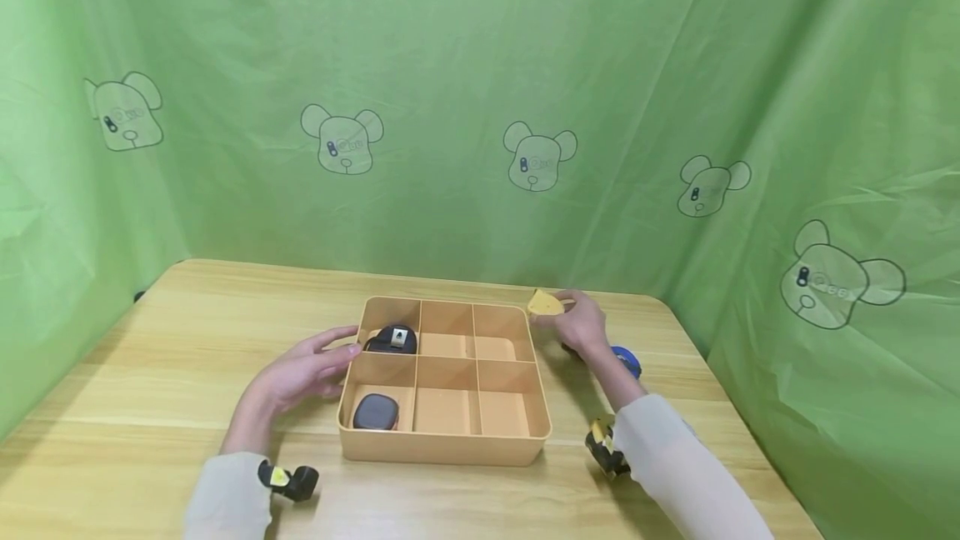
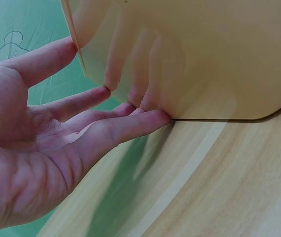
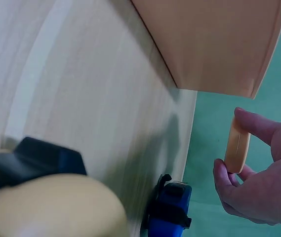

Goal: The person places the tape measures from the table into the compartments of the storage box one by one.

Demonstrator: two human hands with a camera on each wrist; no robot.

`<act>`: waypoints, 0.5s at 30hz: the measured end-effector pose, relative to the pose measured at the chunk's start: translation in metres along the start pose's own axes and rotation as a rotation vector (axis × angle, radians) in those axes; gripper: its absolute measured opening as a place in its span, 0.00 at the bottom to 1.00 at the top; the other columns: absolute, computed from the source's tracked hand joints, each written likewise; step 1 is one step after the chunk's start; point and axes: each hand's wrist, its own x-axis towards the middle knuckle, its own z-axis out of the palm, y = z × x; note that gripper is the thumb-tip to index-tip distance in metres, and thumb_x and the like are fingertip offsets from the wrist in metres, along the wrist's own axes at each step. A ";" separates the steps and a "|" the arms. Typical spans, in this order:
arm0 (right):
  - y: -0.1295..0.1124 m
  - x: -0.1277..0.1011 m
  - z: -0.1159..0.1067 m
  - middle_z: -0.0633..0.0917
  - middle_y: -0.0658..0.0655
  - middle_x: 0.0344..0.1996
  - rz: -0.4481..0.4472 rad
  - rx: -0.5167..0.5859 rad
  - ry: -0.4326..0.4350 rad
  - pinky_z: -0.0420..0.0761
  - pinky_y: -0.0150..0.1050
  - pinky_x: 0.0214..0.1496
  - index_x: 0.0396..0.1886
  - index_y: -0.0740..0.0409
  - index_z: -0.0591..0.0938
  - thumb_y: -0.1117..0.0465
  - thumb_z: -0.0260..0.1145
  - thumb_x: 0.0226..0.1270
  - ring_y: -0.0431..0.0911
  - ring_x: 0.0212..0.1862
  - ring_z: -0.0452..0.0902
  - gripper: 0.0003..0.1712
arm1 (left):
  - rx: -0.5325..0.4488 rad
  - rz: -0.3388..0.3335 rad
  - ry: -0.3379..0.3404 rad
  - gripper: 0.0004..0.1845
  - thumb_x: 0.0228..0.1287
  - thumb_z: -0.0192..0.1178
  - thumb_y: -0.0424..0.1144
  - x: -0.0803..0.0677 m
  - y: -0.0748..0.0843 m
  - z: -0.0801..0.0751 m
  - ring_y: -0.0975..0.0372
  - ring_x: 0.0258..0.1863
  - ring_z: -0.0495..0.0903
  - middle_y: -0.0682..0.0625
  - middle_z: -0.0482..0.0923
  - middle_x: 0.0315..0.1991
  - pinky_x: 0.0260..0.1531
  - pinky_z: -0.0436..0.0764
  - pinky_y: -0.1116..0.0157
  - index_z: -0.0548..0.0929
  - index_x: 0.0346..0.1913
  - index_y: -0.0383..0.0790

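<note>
A tan six-compartment box [image 1: 442,447] stands on the table. My left hand [image 1: 303,373] touches its left wall with spread, fairly straight fingers; in the left wrist view the fingertips [image 2: 155,117] meet the glossy side. A black tape measure [image 1: 393,340] lies in the back left compartment, and a dark grey rounded-square case [image 1: 376,412] in the front left one. Beyond the box's back right corner, my right hand [image 1: 581,323] pinches a small yellow wedge-shaped case [image 1: 544,303]. Edge-on in the right wrist view, this case [image 3: 237,145] shows a seam, between thumb and fingers.
A blue and black tape measure [image 1: 627,361] sits right of the box, partly behind my right forearm. Low in the right wrist view is a blurred tan rounded object [image 3: 56,207] beside a black part [image 3: 36,158]. Green curtains [image 1: 450,215] hang behind the wooden table [image 1: 150,390].
</note>
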 end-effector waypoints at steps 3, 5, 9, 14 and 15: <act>-0.001 -0.002 -0.002 0.83 0.69 0.52 -0.002 0.011 -0.002 0.81 0.40 0.46 0.63 0.62 0.77 0.48 0.82 0.51 0.57 0.49 0.80 0.43 | -0.002 0.001 -0.004 0.41 0.77 0.55 0.47 0.000 0.000 0.000 0.37 0.76 0.58 0.30 0.60 0.75 0.69 0.73 0.42 0.46 0.81 0.38; -0.001 -0.003 -0.004 0.83 0.69 0.52 -0.002 0.021 -0.004 0.81 0.40 0.46 0.64 0.62 0.77 0.48 0.82 0.51 0.57 0.50 0.80 0.44 | -0.002 0.001 -0.006 0.41 0.77 0.55 0.47 0.000 0.000 0.000 0.37 0.76 0.57 0.30 0.60 0.75 0.69 0.73 0.42 0.46 0.81 0.38; -0.004 -0.005 -0.007 0.82 0.68 0.54 0.001 0.041 -0.009 0.81 0.39 0.45 0.64 0.61 0.76 0.49 0.83 0.50 0.57 0.50 0.79 0.44 | 0.002 0.001 -0.006 0.41 0.77 0.55 0.47 0.001 -0.001 -0.001 0.36 0.76 0.57 0.30 0.61 0.75 0.68 0.73 0.42 0.46 0.82 0.39; -0.009 -0.008 -0.010 0.82 0.67 0.54 0.005 0.051 -0.014 0.82 0.40 0.45 0.63 0.60 0.77 0.49 0.83 0.49 0.57 0.50 0.79 0.43 | 0.003 0.003 -0.006 0.41 0.77 0.55 0.47 0.001 -0.002 -0.001 0.36 0.76 0.57 0.30 0.61 0.75 0.68 0.73 0.42 0.46 0.82 0.39; -0.010 -0.008 -0.010 0.82 0.67 0.54 0.005 0.052 -0.015 0.82 0.41 0.46 0.62 0.59 0.77 0.49 0.83 0.49 0.58 0.50 0.79 0.43 | 0.003 0.003 -0.006 0.41 0.77 0.55 0.47 0.001 -0.002 -0.001 0.36 0.76 0.57 0.30 0.61 0.75 0.68 0.73 0.42 0.46 0.82 0.39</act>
